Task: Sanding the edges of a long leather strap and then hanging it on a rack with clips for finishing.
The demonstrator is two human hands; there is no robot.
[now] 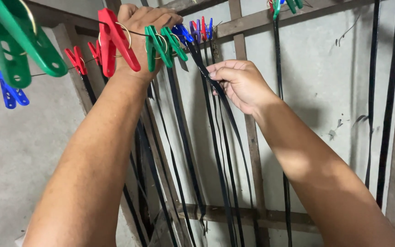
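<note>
Both bare arms reach up and forward, elbows low. The left hand [140, 34] sits highest, back of the hand facing the camera, fingers curled over and closed at the top. The right hand [238, 84] is a bit lower, thumb and fingertips [213, 73] pinched together, pointing left, wrist bent slightly.

Glossy black strips [216, 137], plastic clothespins [161, 43], rough wooden frame [248, 215]

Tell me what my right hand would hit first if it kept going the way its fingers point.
Your right hand points left; past the black strip it pinches, the neighbouring hanging black strips likely come first, though depth is unclear.
</note>
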